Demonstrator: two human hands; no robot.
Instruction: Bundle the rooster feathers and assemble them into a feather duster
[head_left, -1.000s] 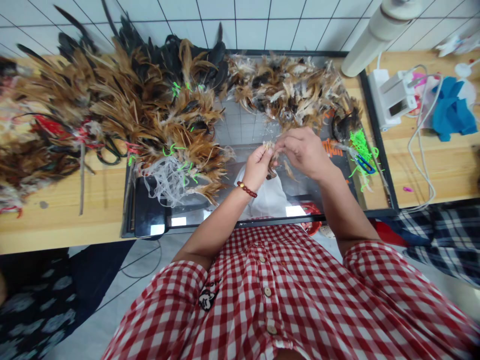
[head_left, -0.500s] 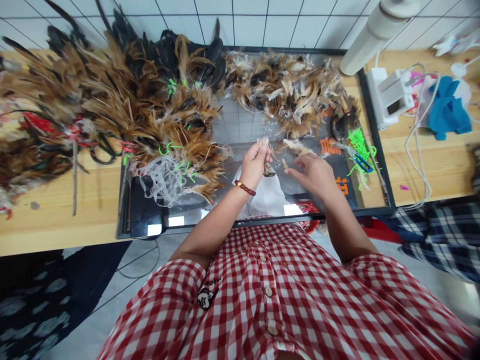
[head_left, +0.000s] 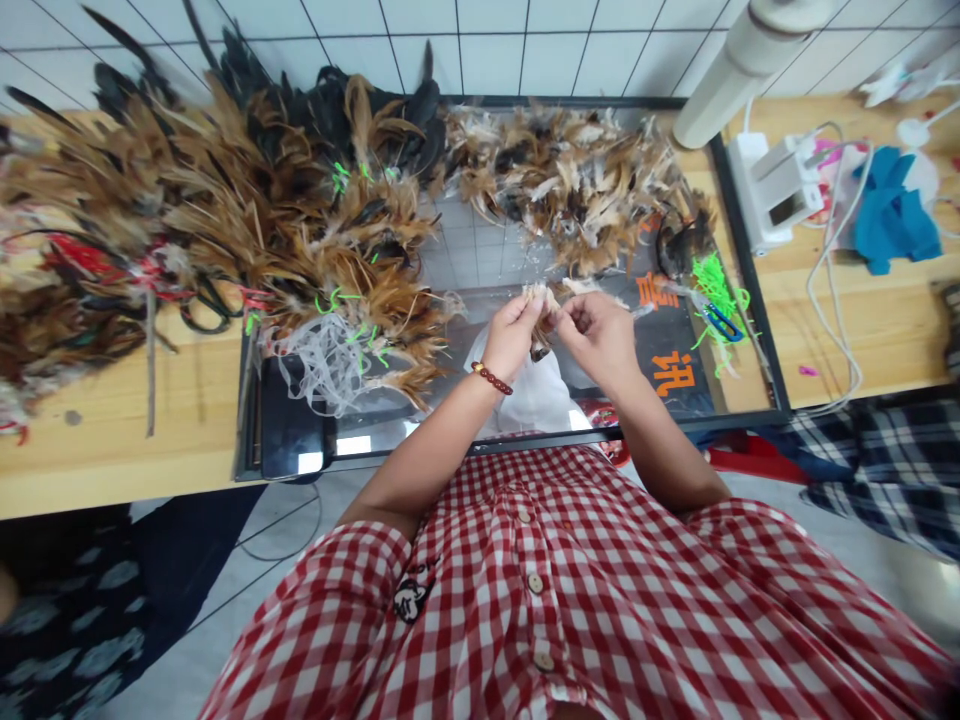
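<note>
Small brown feathers [head_left: 539, 345] hang below my left hand [head_left: 513, 335], whose fingers are pinched on their pale quill ends. My right hand [head_left: 598, 335] has its thumb and forefinger pressed together close against the left fingertips; whatever it pinches is too small to make out clearly. Both hands are above a dark glass-topped panel [head_left: 480, 260]. Just behind the right hand lies a loose pale feather [head_left: 596, 292]. Farther back spreads a pile of loose brown and white feathers [head_left: 585, 185].
Tied brown and black feather bundles [head_left: 255, 190] cover the left side, with clear plastic strips [head_left: 330, 360] and a phone [head_left: 292, 420] in front. Right of the hands are green ties [head_left: 712, 285], blue thread snips [head_left: 721, 322], a power strip [head_left: 757, 190] and a white cylinder [head_left: 724, 75].
My right hand has moved left and a little up, from beside the loose feather to my left fingertips, and its fingers have closed. My left hand stays nearly in place with the feathers.
</note>
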